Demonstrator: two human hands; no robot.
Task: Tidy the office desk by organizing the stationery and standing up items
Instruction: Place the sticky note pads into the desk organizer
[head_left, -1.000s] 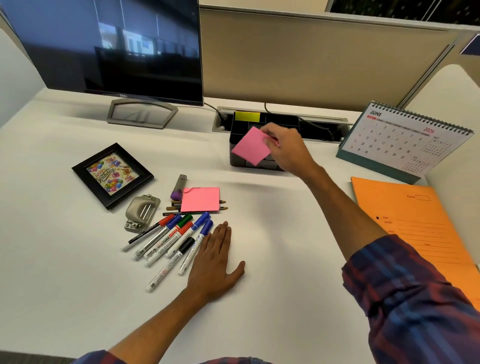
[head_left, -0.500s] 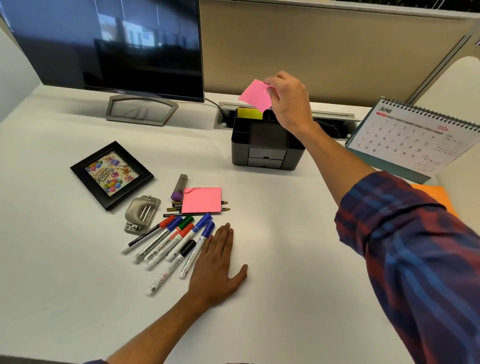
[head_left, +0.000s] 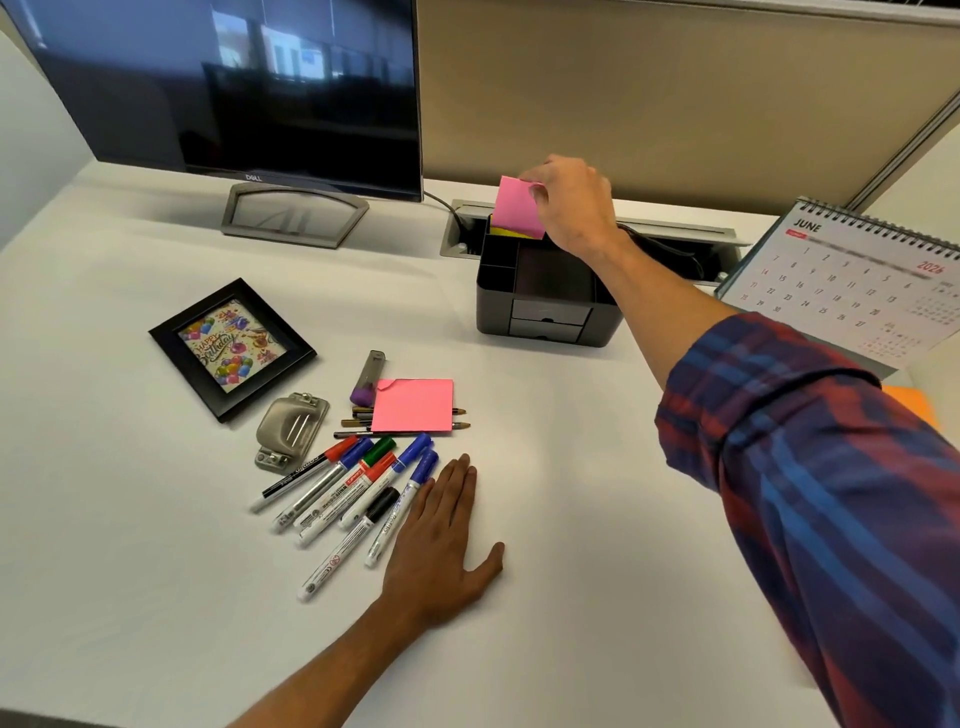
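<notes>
— While my right hand (head_left: 569, 205) pinches the pink sticky pad (head_left: 515, 208) by its top corner, where does the pad sit?

— I have it upright, its lower edge dipping into the back compartment of the black desk organizer (head_left: 545, 296), right against a yellow pad (head_left: 506, 232) in the same slot.

— And your left hand (head_left: 439, 545)?

— Flat on the white desk (head_left: 156, 545), palm down, fingers together and thumb spread out. It holds nothing; its fingertips lie just beside the nearest blue-capped marker.

— What is loose on the desk?

— I see a heap of markers (head_left: 353, 493) lying fanned out beside that hand, with red, blue, green and black caps. Just beyond them a second pink pad (head_left: 413, 405) lies flat over a few thin pens (head_left: 460, 418). A metal hole punch (head_left: 291, 431) sits to the left of these, and a black picture frame (head_left: 231, 348) lies flat further left.

— Anything standing?

— I can see a June desk calendar (head_left: 852, 291) standing to the right of the organizer, and the monitor (head_left: 234, 88) at the back left.
</notes>
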